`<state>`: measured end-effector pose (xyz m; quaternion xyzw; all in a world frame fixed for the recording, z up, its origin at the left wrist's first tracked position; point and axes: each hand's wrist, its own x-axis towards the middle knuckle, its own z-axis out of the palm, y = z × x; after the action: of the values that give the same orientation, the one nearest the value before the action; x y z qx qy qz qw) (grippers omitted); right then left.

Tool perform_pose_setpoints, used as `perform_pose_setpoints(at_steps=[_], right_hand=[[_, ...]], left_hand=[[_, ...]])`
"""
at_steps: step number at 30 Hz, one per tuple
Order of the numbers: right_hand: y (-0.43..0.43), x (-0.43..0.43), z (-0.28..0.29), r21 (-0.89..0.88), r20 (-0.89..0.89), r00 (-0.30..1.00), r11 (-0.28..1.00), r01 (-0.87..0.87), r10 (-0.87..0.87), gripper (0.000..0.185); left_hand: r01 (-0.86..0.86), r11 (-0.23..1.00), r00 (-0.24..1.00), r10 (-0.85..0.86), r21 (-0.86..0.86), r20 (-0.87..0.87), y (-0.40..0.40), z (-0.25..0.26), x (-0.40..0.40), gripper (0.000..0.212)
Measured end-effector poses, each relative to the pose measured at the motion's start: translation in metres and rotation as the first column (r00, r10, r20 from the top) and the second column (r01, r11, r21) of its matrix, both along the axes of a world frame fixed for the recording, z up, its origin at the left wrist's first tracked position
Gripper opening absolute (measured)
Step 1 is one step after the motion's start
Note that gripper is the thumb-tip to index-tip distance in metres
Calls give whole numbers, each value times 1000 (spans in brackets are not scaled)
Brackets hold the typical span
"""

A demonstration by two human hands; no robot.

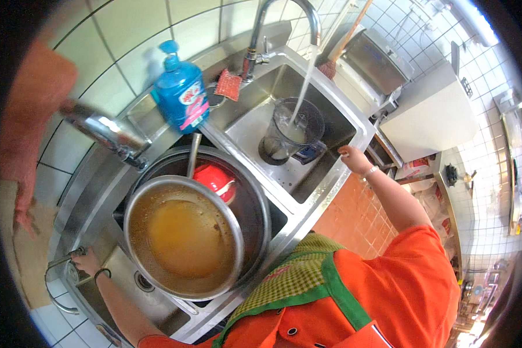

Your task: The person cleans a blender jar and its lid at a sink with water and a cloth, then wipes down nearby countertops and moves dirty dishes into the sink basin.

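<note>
My left hand point(86, 262) reaches to the far left and closes around the base of a curved metal faucet point(63, 260) at the left sink basin point(124, 272). My right hand point(356, 160) is curled at the front rim of the right sink basin point(243, 130); whether something small is in its fingertips is unclear. Nearby, a clear plastic jug point(272, 145) stands in that basin, with water running into it from a tall gooseneck faucet point(315, 30). Between my arms, a steel bowl point(182, 235) of cloudy brown liquid rests over a large round metal pot point(261, 209).
Inside the pot are a red-and-white object point(213, 179) and a metal handle point(194, 154). Behind stand a blue pump bottle point(180, 93), a red scouring pad point(229, 85) and a chrome tap point(108, 130). A white box-shaped unit point(430, 115) is right. A reddish-brown shape point(30, 113) blurs far left.
</note>
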<state>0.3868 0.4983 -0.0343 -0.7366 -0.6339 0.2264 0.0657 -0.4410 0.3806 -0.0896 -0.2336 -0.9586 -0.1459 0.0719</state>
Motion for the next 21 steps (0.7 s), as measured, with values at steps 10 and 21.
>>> perform_pose_setpoints(at_steps=[10, 21], right_hand=[[180, 70, -278, -396, -12, 917, 840, -371, 399, 48], [203, 51, -141, -701, 65, 313, 267, -661, 948, 43]], left_hand=[[265, 890, 878, -382, 370, 289, -42, 108, 247, 46], [538, 698, 331, -690, 472, 644, 81, 98, 607, 52]])
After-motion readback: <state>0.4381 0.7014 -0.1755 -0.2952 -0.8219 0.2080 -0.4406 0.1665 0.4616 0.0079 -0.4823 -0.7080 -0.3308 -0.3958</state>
